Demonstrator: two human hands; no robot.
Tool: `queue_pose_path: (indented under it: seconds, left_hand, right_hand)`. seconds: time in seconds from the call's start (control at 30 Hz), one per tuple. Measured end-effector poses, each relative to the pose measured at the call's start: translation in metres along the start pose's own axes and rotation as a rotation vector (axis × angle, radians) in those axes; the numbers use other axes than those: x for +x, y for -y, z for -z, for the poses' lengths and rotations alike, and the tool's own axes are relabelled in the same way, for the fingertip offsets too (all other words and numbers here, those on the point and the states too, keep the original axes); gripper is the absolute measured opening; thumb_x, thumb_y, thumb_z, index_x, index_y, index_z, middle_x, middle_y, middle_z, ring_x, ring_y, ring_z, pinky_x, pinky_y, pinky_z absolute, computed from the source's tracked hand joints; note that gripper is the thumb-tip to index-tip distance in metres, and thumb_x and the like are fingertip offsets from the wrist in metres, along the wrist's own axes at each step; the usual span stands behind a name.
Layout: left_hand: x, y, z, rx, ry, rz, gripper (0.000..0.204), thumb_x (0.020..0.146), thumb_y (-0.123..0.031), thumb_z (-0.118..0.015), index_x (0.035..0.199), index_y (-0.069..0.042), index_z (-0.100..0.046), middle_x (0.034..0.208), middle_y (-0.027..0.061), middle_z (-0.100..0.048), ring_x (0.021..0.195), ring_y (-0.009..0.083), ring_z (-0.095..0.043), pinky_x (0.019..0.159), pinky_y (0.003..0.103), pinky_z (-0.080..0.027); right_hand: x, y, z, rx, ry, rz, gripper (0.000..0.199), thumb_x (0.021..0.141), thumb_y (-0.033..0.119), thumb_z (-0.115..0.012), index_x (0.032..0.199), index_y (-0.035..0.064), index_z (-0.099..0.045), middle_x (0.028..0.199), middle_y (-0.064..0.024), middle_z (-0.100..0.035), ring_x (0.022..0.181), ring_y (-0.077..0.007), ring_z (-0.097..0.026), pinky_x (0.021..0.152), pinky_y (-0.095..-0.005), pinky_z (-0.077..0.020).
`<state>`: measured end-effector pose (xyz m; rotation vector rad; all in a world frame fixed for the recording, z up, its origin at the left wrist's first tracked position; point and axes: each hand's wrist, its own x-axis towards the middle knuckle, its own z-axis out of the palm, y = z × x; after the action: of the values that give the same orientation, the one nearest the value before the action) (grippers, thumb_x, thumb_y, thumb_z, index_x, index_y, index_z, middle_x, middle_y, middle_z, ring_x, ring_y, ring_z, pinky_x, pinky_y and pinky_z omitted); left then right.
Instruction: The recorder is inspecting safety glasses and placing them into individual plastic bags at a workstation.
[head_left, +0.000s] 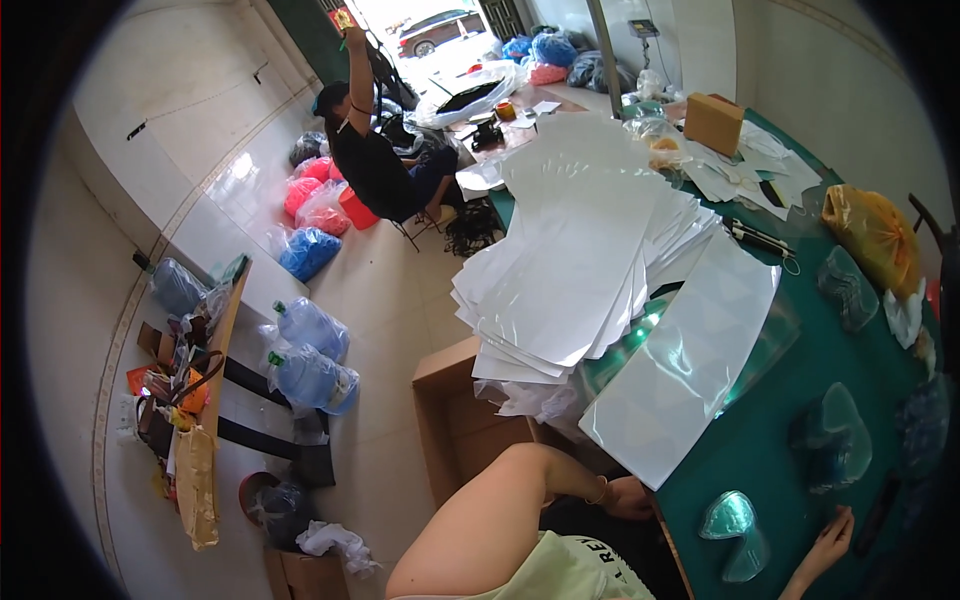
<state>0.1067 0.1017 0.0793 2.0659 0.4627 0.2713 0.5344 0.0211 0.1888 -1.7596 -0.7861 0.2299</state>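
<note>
My left hand [628, 497] is at the near edge of the green table [690, 520], below the corner of a long glossy sheet [690, 350]. Its fingers are mostly hidden, so its grip does not show. To the right, my right hand [828, 545] is over the tabletop, fingers stretched out and nothing visible in them. Beside it lies a clear plastic piece shaped like an eye mask [738, 535]. Just beyond stands a stack of similar clear plastic pieces [835, 440]. A large fanned pile of white sheets [575, 240] covers the table's left side.
An open cardboard box [450, 420] stands against the table's left side. Another clear plastic stack [848, 290] and a yellow plastic bag [870, 235] sit farther right. On the floor are large water bottles [315, 375]. A seated person [375, 160] raises an arm at the back.
</note>
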Motion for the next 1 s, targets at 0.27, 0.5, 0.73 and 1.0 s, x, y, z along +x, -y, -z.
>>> queue_pose_path:
  seconds: [0.27,0.5,0.73,1.0]
  left_hand:
    - [0.0,-0.012,0.017,-0.019,0.096,0.061,0.032,0.086,-0.024,-0.055,0.11,-0.006,-0.063,0.112,0.0191,-0.063,0.109,0.0381,-0.058,0.096,0.044,-0.046]
    - [-0.001,0.013,0.001,-0.059,0.128,0.041,0.031,0.086,-0.025,-0.054,0.11,-0.008,-0.065,0.113,0.0192,-0.063,0.109,0.0368,-0.058,0.096,0.043,-0.046]
    - [0.001,0.066,-0.039,0.11,0.185,0.014,0.038,0.094,-0.036,-0.052,0.12,-0.011,-0.063,0.124,0.0151,-0.062,0.115,0.0342,-0.057,0.101,0.043,-0.044]
    - [0.01,0.079,-0.048,0.104,0.165,0.102,0.041,0.097,-0.04,-0.05,0.124,-0.012,-0.06,0.131,0.014,-0.058,0.121,0.0336,-0.053,0.104,0.043,-0.041]
  right_hand:
    - [-0.003,0.007,0.0,-0.012,0.029,-0.017,0.035,0.105,0.034,-0.046,0.103,0.0036,-0.064,0.085,0.0041,-0.059,0.055,0.0001,-0.03,0.046,-0.0194,-0.0219]
    - [-0.006,0.012,0.002,-0.042,0.021,-0.046,0.037,0.105,0.036,-0.046,0.101,0.0042,-0.065,0.07,0.0058,-0.047,0.055,-0.0001,-0.029,0.046,-0.0204,-0.0204]
    - [-0.024,0.054,-0.011,-0.034,0.02,-0.011,0.037,0.105,0.033,-0.045,0.092,0.0041,-0.064,0.058,0.0063,-0.035,0.048,-0.0002,-0.027,0.043,-0.0217,-0.0189]
    - [-0.025,0.074,-0.009,0.11,0.003,-0.008,0.029,0.105,0.027,-0.047,0.102,0.0038,-0.063,0.061,0.0042,-0.041,0.049,-0.0014,-0.032,0.043,-0.0207,-0.0217]
